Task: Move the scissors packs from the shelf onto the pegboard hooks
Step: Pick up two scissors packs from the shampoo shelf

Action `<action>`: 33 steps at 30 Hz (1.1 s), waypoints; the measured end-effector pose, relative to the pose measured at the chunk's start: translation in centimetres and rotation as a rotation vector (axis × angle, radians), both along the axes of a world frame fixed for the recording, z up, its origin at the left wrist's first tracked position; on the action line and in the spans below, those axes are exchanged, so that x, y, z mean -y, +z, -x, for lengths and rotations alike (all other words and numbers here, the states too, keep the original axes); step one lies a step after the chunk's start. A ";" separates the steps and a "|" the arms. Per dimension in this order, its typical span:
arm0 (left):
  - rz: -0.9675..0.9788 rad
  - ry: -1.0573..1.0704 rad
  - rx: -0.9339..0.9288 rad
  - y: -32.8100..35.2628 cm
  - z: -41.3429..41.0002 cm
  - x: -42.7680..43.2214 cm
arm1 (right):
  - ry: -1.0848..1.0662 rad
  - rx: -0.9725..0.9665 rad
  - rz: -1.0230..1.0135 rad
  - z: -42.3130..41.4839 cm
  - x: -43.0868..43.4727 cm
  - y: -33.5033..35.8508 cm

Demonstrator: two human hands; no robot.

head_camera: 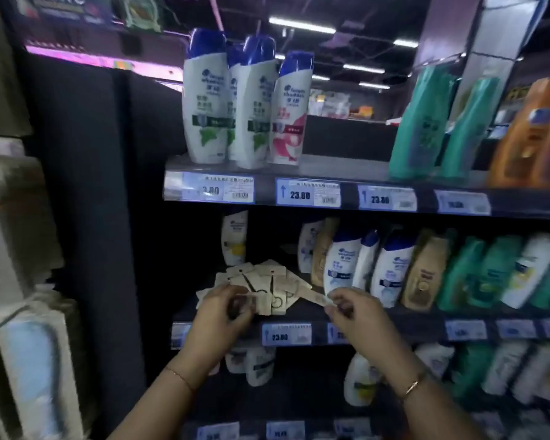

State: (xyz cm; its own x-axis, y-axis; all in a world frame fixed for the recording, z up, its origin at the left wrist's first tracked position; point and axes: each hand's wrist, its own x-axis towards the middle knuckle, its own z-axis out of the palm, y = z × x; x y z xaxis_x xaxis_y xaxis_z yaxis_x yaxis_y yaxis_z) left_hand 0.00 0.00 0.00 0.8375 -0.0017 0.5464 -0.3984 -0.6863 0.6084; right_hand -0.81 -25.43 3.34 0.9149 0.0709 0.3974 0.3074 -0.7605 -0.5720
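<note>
Pinching one scissors pack [313, 296], right hand [353, 312]; left hand [223, 312] gripping pile [267, 277]

Two arms are showing, both bare from the wrist back to the lower edge. The left forearm [153, 408] is wearing a thin, gold-coloured chain bracelet [180, 377], lying slantwise just behind the left hand [219, 319]. The right forearm [448, 408] is wearing a somewhat broader gold-coloured bangle [414, 386], catching the light just behind the right hand [356, 315]. Motion blur is softening the fingers [338, 295] of both hands.
</note>
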 end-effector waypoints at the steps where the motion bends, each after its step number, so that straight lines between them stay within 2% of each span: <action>1: 0.004 0.008 -0.005 -0.2 -0.3 0.0 | 0.025 0.022 -0.004 -0.8 0.2 -0.2; 5: -0.085 0.061 -0.065 0.2 -0.7 -0.4 | 0.066 -0.016 0.064 -2.7 -0.2 -0.2; 9: -0.146 0.096 -0.075 0.0 -1.3 -1.5 | 0.091 -0.055 0.042 -3.8 -0.9 -0.7; 17: -0.277 0.070 -0.179 -0.4 -2.9 -3.0 | 0.108 -0.156 0.074 -5.9 -1.2 -0.8; 24: -0.370 0.057 -0.168 -0.9 -3.1 -3.2 | 0.075 -0.084 0.023 -5.9 -1.5 -2.2; 27: -0.284 0.001 -0.130 -1.0 -2.8 -3.4 | 0.064 -0.042 0.054 -5.8 -1.5 -2.3; 33: 0.091 -0.176 -0.170 -0.2 -2.5 -3.9 | 0.023 0.063 0.010 -6.1 -1.3 -2.8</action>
